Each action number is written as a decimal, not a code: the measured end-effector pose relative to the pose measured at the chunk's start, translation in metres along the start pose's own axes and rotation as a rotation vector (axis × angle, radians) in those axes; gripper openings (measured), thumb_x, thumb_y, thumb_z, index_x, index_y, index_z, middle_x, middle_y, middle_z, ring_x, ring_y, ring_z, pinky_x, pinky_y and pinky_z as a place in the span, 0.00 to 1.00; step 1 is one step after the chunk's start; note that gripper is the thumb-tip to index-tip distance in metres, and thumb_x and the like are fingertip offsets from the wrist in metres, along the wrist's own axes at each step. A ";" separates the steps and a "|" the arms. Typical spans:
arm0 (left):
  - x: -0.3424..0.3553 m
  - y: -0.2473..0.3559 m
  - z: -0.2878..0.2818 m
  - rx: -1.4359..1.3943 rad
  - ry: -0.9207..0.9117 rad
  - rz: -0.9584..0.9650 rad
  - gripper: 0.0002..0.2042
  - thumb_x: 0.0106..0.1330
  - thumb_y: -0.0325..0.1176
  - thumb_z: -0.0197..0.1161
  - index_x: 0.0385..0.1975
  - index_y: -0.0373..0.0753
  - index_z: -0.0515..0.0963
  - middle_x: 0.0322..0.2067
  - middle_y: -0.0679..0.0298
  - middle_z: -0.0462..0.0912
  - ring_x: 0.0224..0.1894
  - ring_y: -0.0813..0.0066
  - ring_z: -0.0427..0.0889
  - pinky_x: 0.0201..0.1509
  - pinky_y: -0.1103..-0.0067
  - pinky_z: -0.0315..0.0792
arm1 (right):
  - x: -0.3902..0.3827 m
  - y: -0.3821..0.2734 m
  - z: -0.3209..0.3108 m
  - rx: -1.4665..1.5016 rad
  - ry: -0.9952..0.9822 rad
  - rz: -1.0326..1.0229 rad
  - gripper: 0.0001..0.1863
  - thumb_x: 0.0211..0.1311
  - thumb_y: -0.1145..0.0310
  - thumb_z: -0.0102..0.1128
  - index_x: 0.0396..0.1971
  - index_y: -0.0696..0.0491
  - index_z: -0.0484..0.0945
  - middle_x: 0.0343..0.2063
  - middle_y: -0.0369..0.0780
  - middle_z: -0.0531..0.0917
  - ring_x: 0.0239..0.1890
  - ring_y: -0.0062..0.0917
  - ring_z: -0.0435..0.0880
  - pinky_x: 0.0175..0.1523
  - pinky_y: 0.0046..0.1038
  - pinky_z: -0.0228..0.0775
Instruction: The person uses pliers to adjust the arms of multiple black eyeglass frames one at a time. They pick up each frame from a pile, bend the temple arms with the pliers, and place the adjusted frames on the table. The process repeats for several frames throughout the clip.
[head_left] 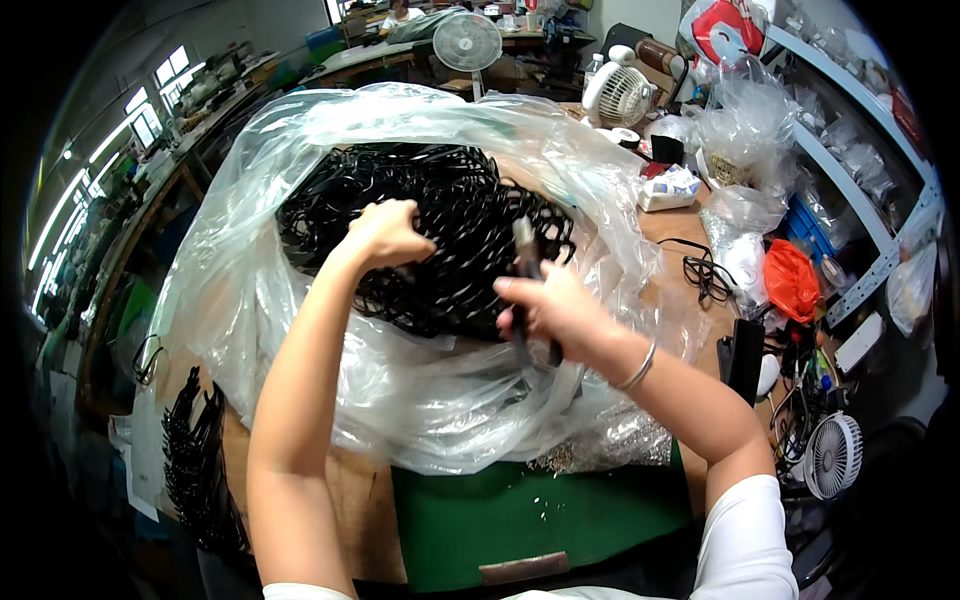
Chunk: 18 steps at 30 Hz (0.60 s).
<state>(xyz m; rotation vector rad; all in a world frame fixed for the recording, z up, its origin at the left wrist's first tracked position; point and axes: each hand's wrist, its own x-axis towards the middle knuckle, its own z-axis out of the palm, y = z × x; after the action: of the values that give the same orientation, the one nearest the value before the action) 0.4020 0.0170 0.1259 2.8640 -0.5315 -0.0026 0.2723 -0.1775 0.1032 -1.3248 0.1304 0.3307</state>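
Note:
A big clear plastic bag [330,130] lies open on the workbench, filled with a tangled heap of black plastic frames [450,210]. My left hand [388,233] is closed in a fist down in the heap, gripping some of the black frames. My right hand [548,308] is at the heap's near right edge, holding a dark-handled hand tool [527,262] whose metal tip points up toward the frames. A metal bangle sits on my right wrist.
A green mat [540,515] lies at the near edge, with small metal bits [600,450] beside it. Black frames are stacked at the left [195,450]. Small fans [618,93] [832,455], an orange bag [792,280], cables and shelving crowd the right side.

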 end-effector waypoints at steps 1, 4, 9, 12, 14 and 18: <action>-0.021 -0.004 -0.007 0.057 -0.011 0.023 0.17 0.34 0.39 0.59 0.24 0.34 0.73 0.26 0.52 0.77 0.34 0.55 0.76 0.37 0.68 0.70 | -0.015 0.010 0.014 0.033 -0.066 0.008 0.14 0.54 0.69 0.56 0.38 0.54 0.63 0.22 0.34 0.70 0.20 0.16 0.74 0.24 0.18 0.68; -0.095 0.003 -0.007 0.126 -0.085 0.056 0.17 0.34 0.37 0.59 0.27 0.37 0.71 0.33 0.56 0.71 0.43 0.57 0.68 0.45 0.64 0.63 | -0.077 0.055 0.042 0.012 -0.160 0.039 0.13 0.56 0.69 0.54 0.38 0.53 0.63 0.22 0.35 0.72 0.21 0.16 0.74 0.20 0.14 0.61; -0.202 0.003 0.062 0.234 0.101 0.029 0.17 0.35 0.30 0.60 0.29 0.37 0.67 0.34 0.56 0.68 0.43 0.54 0.66 0.42 0.63 0.61 | -0.112 0.134 0.048 -0.067 -0.194 0.258 0.05 0.54 0.73 0.53 0.29 0.55 0.67 0.18 0.33 0.72 0.21 0.16 0.73 0.27 0.19 0.67; -0.217 -0.005 0.081 0.174 0.212 -0.086 0.19 0.35 0.28 0.59 0.33 0.37 0.68 0.36 0.56 0.68 0.45 0.54 0.65 0.45 0.60 0.58 | -0.103 0.158 0.040 -0.107 -0.202 0.207 0.06 0.54 0.72 0.54 0.29 0.55 0.67 0.19 0.34 0.73 0.21 0.17 0.74 0.27 0.19 0.66; -0.220 -0.028 0.087 0.063 0.303 0.056 0.21 0.36 0.29 0.60 0.35 0.38 0.67 0.38 0.57 0.67 0.49 0.53 0.62 0.49 0.59 0.55 | -0.112 0.136 0.044 -0.125 -0.240 0.261 0.07 0.53 0.71 0.55 0.29 0.55 0.67 0.19 0.34 0.73 0.23 0.17 0.75 0.27 0.19 0.66; -0.251 -0.021 0.081 -0.123 0.523 0.196 0.28 0.42 0.35 0.66 0.45 0.37 0.65 0.49 0.54 0.64 0.57 0.53 0.56 0.58 0.60 0.48 | -0.157 0.138 0.016 -0.394 -0.237 0.067 0.12 0.52 0.68 0.56 0.33 0.60 0.69 0.19 0.36 0.75 0.24 0.21 0.76 0.31 0.21 0.67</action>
<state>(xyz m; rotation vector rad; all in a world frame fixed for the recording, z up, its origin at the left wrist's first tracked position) 0.1711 0.1067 0.0324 2.5305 -0.6623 0.6960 0.0791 -0.1593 0.0232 -1.6595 -0.0962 0.5891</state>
